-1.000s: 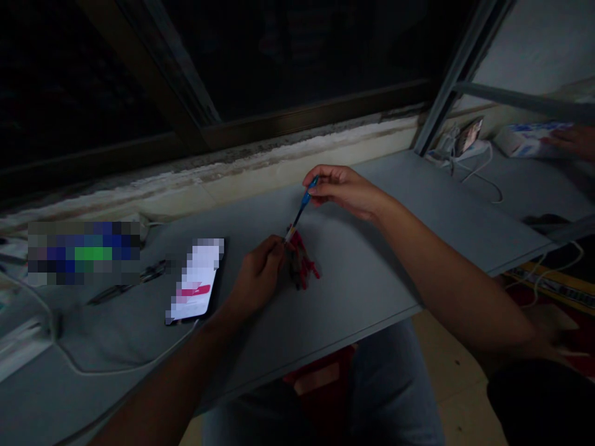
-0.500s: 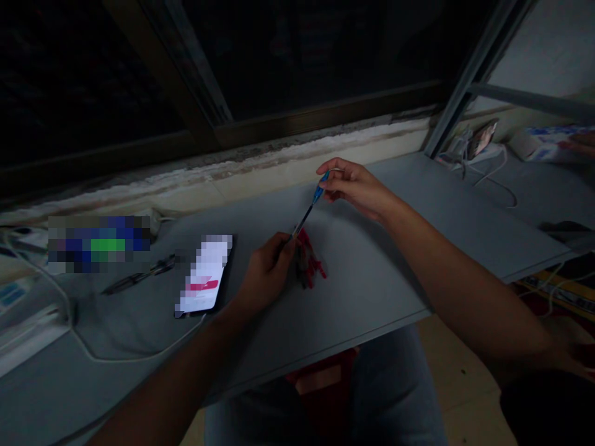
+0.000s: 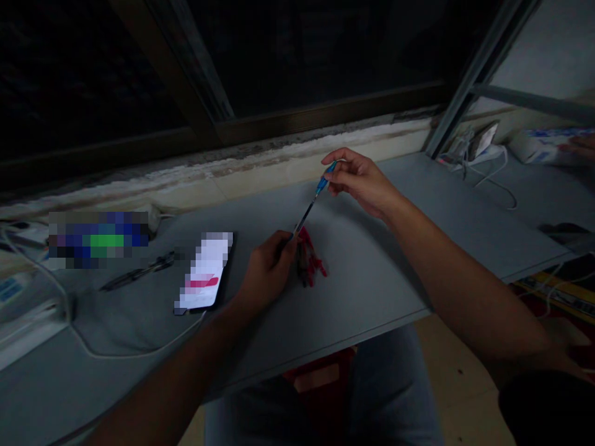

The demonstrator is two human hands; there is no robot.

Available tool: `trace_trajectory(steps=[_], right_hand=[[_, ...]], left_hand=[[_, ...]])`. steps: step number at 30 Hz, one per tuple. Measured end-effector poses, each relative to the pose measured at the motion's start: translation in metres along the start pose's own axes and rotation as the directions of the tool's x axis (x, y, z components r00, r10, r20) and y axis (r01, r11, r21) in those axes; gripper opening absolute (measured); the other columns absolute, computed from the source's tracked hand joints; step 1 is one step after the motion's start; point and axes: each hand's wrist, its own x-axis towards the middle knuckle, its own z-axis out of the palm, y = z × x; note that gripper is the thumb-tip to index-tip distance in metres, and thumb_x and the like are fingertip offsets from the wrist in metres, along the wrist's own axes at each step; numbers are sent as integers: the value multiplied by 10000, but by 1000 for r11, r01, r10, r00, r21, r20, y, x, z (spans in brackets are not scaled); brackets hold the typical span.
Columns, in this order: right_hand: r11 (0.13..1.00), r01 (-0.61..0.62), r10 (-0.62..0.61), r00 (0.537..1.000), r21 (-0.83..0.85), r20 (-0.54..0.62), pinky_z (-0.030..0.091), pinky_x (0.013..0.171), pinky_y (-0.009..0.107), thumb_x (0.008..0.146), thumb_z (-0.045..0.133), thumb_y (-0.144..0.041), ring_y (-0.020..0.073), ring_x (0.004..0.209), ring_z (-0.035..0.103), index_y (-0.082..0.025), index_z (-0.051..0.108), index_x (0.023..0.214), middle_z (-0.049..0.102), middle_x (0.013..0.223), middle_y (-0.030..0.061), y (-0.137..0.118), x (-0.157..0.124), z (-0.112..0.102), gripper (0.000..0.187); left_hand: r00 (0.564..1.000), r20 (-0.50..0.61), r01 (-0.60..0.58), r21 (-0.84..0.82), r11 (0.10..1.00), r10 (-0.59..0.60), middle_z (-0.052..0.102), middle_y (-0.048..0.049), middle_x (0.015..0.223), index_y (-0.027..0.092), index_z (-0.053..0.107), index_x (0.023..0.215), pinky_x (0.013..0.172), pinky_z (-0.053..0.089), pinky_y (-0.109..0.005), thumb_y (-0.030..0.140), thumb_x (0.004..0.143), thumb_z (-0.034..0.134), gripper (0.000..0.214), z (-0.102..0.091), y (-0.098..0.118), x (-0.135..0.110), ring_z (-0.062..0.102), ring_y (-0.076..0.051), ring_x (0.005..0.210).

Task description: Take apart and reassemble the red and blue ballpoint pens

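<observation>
Between my two hands runs a slim pen-like rod (image 3: 306, 214), with a blue translucent end and a thin dark shaft. My right hand (image 3: 356, 176) pinches the blue end (image 3: 324, 179) between thumb and fingers, above the desk. Lower and to the left, my left hand (image 3: 272, 263) is closed round the other end of the dark shaft. Its fingertips hide that end. Just right of my left hand, several small red and dark pieces (image 3: 312, 260) lie on the desk; their kind is too dim to make out.
A lit phone (image 3: 204, 275) lies on the grey desk (image 3: 372, 279) left of my left hand, with a white cable (image 3: 139, 356) beside it. Dark pen-like items (image 3: 139, 271) are further left. A metal frame (image 3: 465, 93) rises at the right; another person's hand (image 3: 579, 145) shows there.
My right hand has moved slightly up and to the right with the blue end. My left hand stays nearly in place, and the stretch of rod between the hands looks a little longer.
</observation>
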Motion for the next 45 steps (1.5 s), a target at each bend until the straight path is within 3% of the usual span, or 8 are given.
trace_trajectory(steps=[12, 18, 21, 26, 30, 34, 40, 45], right_hand=[[988, -126, 143, 968, -92, 205, 505, 602, 196, 702, 889, -309, 80, 593, 611, -150, 664, 832, 681, 679, -21, 8, -4, 14, 304], [879, -126, 226, 959, -460, 169, 366, 457, 203, 938, 625, -590, 69, 392, 462, -159, 583, 633, 527, 432, -29, 1, -7, 11, 530], [950, -83, 165, 952, -301, 257, 441, 517, 195, 821, 811, -457, 87, 514, 573, -164, 651, 927, 683, 658, -25, -3, -5, 6, 351], [863, -133, 246, 953, -487, 176, 413, 484, 208, 967, 613, -535, 86, 440, 521, -136, 612, 667, 581, 499, -2, -3, -4, 3, 499], [934, -96, 189, 951, -343, 246, 464, 534, 200, 879, 769, -388, 90, 525, 582, -141, 653, 961, 685, 673, -12, -3, -4, 1, 285], [901, -73, 214, 933, -428, 290, 408, 491, 189, 962, 650, -468, 75, 472, 529, -131, 614, 718, 608, 543, -7, -2, -4, -1, 417], [931, -56, 201, 904, -360, 378, 449, 561, 179, 936, 718, -360, 72, 561, 580, -132, 634, 838, 677, 662, -9, 0, -5, 0, 261], [873, -143, 295, 916, -466, 272, 303, 443, 180, 1029, 583, -367, 41, 393, 382, -149, 538, 613, 455, 409, -73, -5, -8, 9, 472]], left_hand=[[1000, -3, -20, 98, 995, 20, 553, 30, 663, 182, 654, 959, 569, 400, -251, 388, 1039, 457, 296, 0, 3, 2, 526, -134, 581], [999, -38, -6, 161, 987, 12, 582, 18, 662, 167, 713, 989, 561, 392, -244, 454, 1026, 473, 376, -4, 4, 3, 533, -139, 584], [998, -56, 17, 179, 984, -8, 600, 16, 665, 160, 729, 1078, 551, 396, -237, 476, 1024, 461, 419, -5, 5, 3, 544, -138, 578], [999, -35, 22, 172, 985, -16, 591, 15, 646, 156, 749, 1070, 525, 392, -230, 484, 1015, 462, 439, -4, 7, 3, 548, -140, 569], [998, -56, 21, 156, 988, -12, 589, 22, 635, 160, 749, 1063, 516, 386, -230, 481, 1017, 464, 431, -3, 6, 2, 532, -133, 544], [998, -61, 3, 169, 986, 8, 595, 18, 636, 155, 747, 1011, 527, 396, -234, 483, 1022, 462, 434, -4, 5, 2, 546, -135, 553], [998, -57, -20, 175, 984, 30, 615, 15, 620, 150, 751, 1007, 515, 412, -227, 461, 1031, 455, 430, -4, 7, 2, 557, -131, 531], [991, -40, -110, 311, 944, 129, 692, -7, 668, 154, 762, 1040, 550, 451, -242, 435, 1037, 483, 396, -7, 3, 0, 615, -147, 551]])
